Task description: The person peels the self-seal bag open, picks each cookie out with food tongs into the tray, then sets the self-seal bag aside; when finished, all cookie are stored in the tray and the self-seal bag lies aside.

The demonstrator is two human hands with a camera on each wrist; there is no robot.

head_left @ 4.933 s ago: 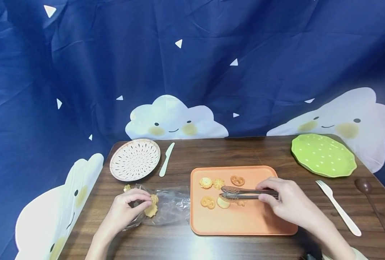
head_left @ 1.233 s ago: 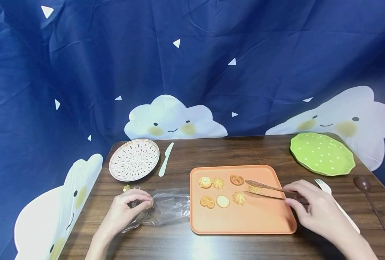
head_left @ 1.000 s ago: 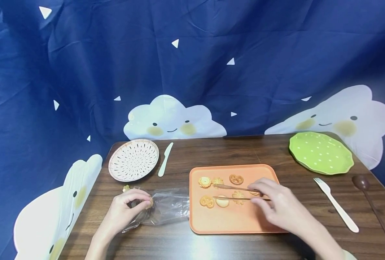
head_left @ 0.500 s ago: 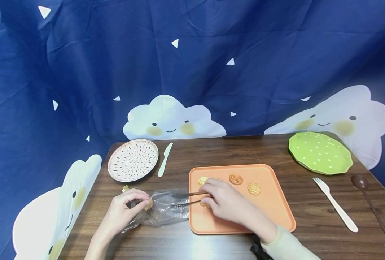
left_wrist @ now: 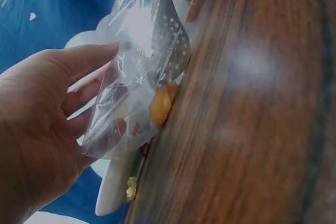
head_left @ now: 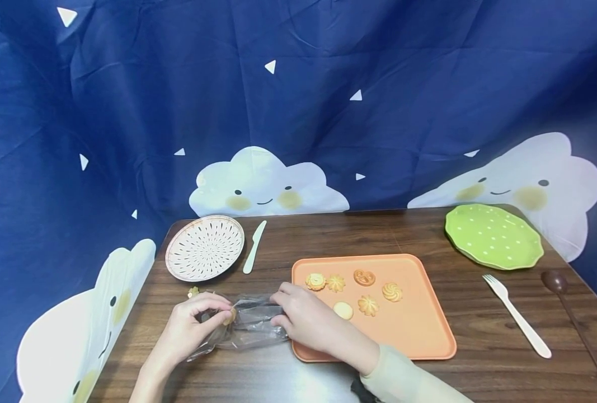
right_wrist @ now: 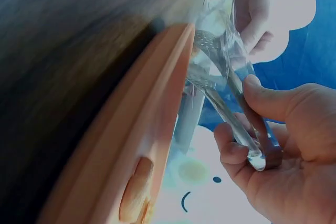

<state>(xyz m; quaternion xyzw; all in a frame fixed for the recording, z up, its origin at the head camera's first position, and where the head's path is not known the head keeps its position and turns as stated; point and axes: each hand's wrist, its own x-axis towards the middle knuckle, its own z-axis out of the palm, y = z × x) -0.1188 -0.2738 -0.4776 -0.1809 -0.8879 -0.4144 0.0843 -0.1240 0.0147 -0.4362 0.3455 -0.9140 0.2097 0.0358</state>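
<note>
A clear plastic bag [head_left: 255, 330] lies left of the orange tray [head_left: 414, 338]. My left hand [head_left: 189, 327] pinches it near its left end, where a golden-brown cookie [left_wrist: 163, 103] shows inside in the left wrist view. My right hand [head_left: 303, 316] grips dark tongs [right_wrist: 247, 95] between thumb and fingers at the bag's right end. Their perforated tips reach into the bag, with the two arms apart. On the tray lie a swirl cookie [head_left: 391, 292], a flower cookie [head_left: 368, 305], a pretzel cookie [head_left: 364, 277] and several more. My right forearm hides part of the tray.
A speckled white plate [head_left: 205, 248] and a pale knife [head_left: 254, 247] lie at the back left. To the right are a green dotted plate [head_left: 494, 235], a white fork [head_left: 517, 316] and a brown spoon [head_left: 577, 319]. A small yellowish piece [head_left: 193, 291] sits beyond my left hand.
My right hand has carried the tongs left, from over the tray's cookies into the bag's mouth. The left hand has stayed in place on the bag.
</note>
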